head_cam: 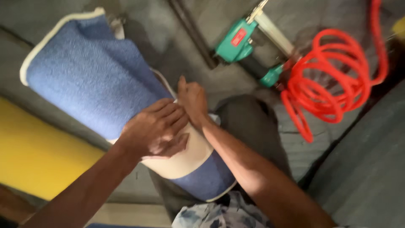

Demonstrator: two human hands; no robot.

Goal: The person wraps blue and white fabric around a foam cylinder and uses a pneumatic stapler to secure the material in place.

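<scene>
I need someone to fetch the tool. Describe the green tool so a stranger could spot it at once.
Find the coiled red hose at upper right. At its left end lies the green tool, gun-shaped, with a pale bar. It is the only green thing; the blue fabric lies left.

We count one blue cushion panel [88, 76] with two hands on it, and beyond its right edge one green pneumatic stapler [240, 40] and one coiled red air hose [333, 76].
</scene>
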